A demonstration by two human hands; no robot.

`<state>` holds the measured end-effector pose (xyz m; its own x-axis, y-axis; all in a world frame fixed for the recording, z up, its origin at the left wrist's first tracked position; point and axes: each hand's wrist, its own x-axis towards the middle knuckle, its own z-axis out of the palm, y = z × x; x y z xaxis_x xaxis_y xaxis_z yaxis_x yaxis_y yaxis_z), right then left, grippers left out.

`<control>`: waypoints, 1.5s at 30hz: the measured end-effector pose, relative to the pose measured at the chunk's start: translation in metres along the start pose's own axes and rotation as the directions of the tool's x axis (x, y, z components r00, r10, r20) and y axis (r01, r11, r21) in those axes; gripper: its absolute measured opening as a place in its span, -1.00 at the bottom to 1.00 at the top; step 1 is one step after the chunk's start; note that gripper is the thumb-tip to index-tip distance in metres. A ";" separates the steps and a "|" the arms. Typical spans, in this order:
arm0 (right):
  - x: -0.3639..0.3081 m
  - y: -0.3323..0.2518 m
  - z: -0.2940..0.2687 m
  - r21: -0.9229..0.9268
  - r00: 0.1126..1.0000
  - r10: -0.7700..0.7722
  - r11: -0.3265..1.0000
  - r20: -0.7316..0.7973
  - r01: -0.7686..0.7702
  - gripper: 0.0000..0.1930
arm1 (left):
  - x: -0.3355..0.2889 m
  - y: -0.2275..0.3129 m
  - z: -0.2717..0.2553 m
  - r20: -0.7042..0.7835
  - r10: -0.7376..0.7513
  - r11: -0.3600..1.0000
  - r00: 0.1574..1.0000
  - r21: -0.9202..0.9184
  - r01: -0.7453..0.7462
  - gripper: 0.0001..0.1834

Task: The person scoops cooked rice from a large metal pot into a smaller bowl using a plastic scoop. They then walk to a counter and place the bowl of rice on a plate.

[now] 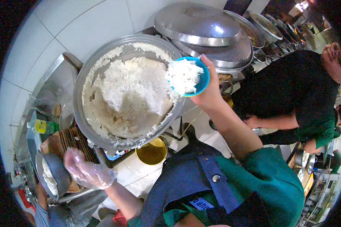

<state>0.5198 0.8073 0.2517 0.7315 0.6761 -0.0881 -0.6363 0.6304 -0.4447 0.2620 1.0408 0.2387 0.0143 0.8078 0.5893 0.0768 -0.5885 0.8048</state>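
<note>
My right hand [208, 89] holds a small blue bowl [201, 80] heaped with white rice, raised over the right rim of a very large metal pot [79, 94] full of cooked rice. My left hand [88, 172], in a clear plastic glove, hovers with fingers apart and nothing in it, below the big pot. Just left of that hand, another person's hand holds a dark bowl [58, 172] with some rice in it. I wear a green shirt and a dark blue apron.
A large domed metal lid [197, 24] covers a pot behind the rice pot, with more pots in a row beyond. A yellow bucket [152, 152] stands on the tiled floor. A person in black and green [288, 90] bends at the right. A bottle [44, 126] stands at the left.
</note>
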 end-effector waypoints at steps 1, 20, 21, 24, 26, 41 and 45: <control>0.001 -0.013 -0.008 0.000 0.999 -0.018 1.000 0.029 0.018 -0.46 | 0.005 0.027 0.018 0.107 0.126 0.991 0.986 0.037 -0.131 -0.75; -0.058 -0.234 -0.156 -0.202 0.874 -0.275 0.957 -0.401 0.208 -0.45 | -0.080 0.167 0.624 0.924 0.372 0.516 0.091 -0.125 -0.847 -0.43; -0.059 -0.240 -0.161 -0.251 0.845 -0.346 0.932 -0.407 0.261 -0.47 | -0.081 0.172 0.641 0.985 0.173 0.627 0.016 -0.097 -0.773 -0.54; -0.060 -0.265 -0.176 -0.419 0.786 -0.458 0.863 -0.416 0.282 -0.47 | -0.082 0.170 0.662 1.000 0.015 0.814 0.013 -0.004 -0.581 -0.61; -0.065 -0.288 -0.189 -0.012 0.991 -0.123 0.992 0.060 0.124 -0.43 | -0.072 0.168 0.667 0.878 0.319 0.472 -0.356 -0.473 -0.744 -0.57; -0.027 -0.347 -0.186 -0.953 0.556 -0.776 -0.209 0.298 0.219 -0.39 | 0.106 0.147 0.435 0.955 0.283 0.527 -0.090 -0.233 -0.817 -0.70; -0.001 -0.314 -0.156 -0.412 0.734 -0.650 0.734 -0.197 0.539 -0.39 | 0.117 0.116 0.328 0.986 0.151 0.561 0.066 -0.030 -0.827 -0.71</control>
<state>0.7575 0.5490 0.2522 0.9988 0.0117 0.0484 0.0281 0.6704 -0.7415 0.5998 1.0781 0.3776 0.9958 -0.0021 0.0910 0.0010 -0.9994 -0.0343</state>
